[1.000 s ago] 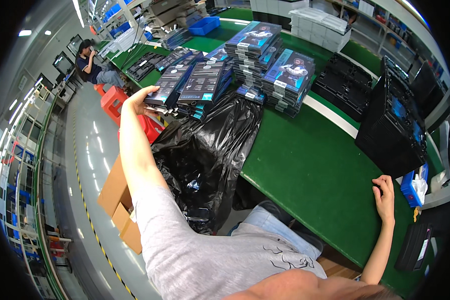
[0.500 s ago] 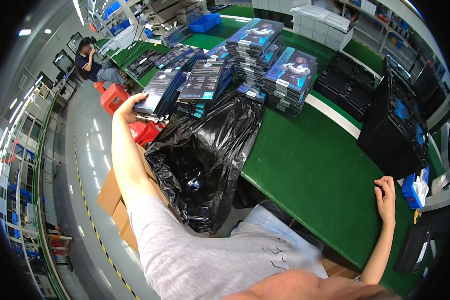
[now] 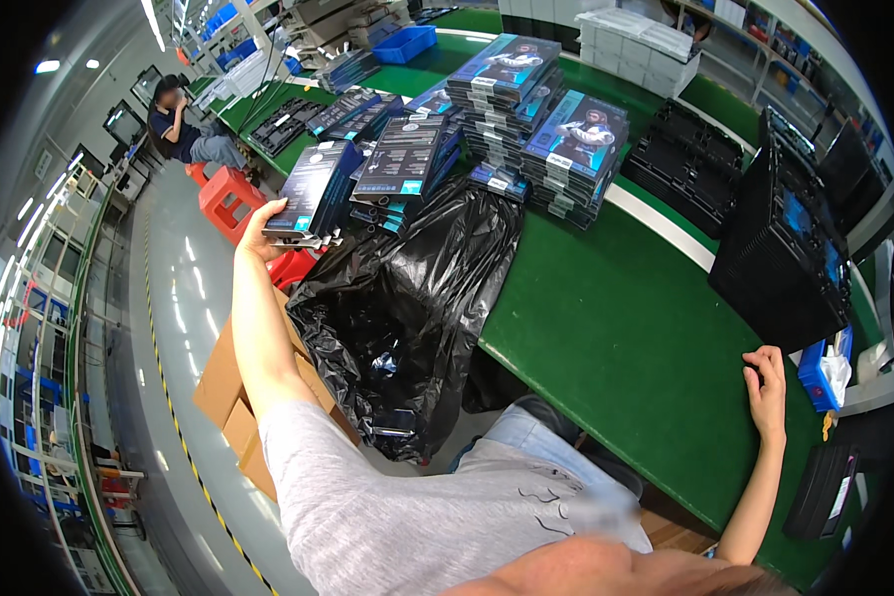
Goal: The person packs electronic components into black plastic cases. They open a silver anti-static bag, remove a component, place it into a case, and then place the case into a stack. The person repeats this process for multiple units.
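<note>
The person's left hand (image 3: pixel 258 230) is stretched far out to the side, its fingers (image 3: pixel 273 211) curled around the lower end of a dark, flat retail box (image 3: pixel 313 194) with blue edging. The box is tilted and sits just off the end of the green bench (image 3: pixel 616 348), above a crumpled black plastic bag (image 3: pixel 417 298) that spills down from the bench edge. Something pale hangs under the box, perhaps a second thin item, though it is too small to be sure.

The right hand (image 3: pixel 767 392) lies flat on the bench near its front edge, fingers loosely together, holding nothing. Just beyond it stands a tall stack of black trays (image 3: pixel 780 258), and a small blue bin (image 3: pixel 822 368) sits beside the hand.

More of the same dark boxes are piled in stacks (image 3: pixel 541 129) further along the bench, close to the held one. A brown cardboard carton (image 3: pixel 230 397) stands on the floor below the outstretched arm, with red plastic stools (image 3: pixel 226 199) behind it. Another person (image 3: pixel 184 129) sits far back by the next bench.
</note>
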Tool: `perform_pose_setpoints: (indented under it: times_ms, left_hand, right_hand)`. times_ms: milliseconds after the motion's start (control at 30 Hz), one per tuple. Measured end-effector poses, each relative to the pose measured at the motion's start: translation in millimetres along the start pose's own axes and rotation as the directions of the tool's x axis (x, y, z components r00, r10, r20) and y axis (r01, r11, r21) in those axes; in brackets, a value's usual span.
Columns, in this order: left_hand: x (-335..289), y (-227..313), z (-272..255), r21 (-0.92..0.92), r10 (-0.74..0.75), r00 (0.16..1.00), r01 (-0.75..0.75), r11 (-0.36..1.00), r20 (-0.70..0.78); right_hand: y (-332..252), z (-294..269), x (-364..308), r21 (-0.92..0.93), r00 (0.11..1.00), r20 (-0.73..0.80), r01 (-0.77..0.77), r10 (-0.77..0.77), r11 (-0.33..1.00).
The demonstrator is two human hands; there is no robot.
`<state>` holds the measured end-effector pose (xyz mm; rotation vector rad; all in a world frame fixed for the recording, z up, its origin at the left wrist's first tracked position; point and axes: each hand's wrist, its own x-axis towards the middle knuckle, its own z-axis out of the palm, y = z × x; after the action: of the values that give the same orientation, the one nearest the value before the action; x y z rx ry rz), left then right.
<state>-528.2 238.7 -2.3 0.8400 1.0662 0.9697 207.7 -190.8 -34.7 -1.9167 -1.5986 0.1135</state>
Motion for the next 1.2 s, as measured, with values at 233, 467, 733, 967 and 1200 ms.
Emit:
perform_pose_setpoints:
  times_ms: [233, 467, 733, 967, 1200]
  left_hand:
    - [-6, -43, -26, -0.19, 0.276, 0.961, -0.276, 0.942, -0.025]
    - [-95, -16, -4, -0.204, 0.455, 0.863, -0.415, 0.886, 0.22]
    - [-152, -75, 233, 0.013, -0.036, 0.837, 0.034, 0.999, 0.546]
    - [-137, -160, 346, 0.327, -0.332, 0.7, 0.147, 0.934, 0.633]
    - [-101, -181, 431, 0.133, -0.255, 0.785, 0.218, 0.967, 0.565]
  right_hand:
    - [-3, -3, -1, -0.015, 1.0, -0.006, 0.006, -0.006, 1.0]
    - [-3, 0, 3, 0.012, 0.999, 0.015, -0.032, 0.032, 0.999]
    - [-7, -4, -2, -0.018, 1.0, -0.012, 0.008, -0.009, 1.0]
    - [-6, -7, -4, -0.049, 0.999, 0.001, 0.036, -0.036, 0.998]
    - [-4, -12, -7, -0.016, 1.0, 0.013, 0.008, -0.008, 1.0]
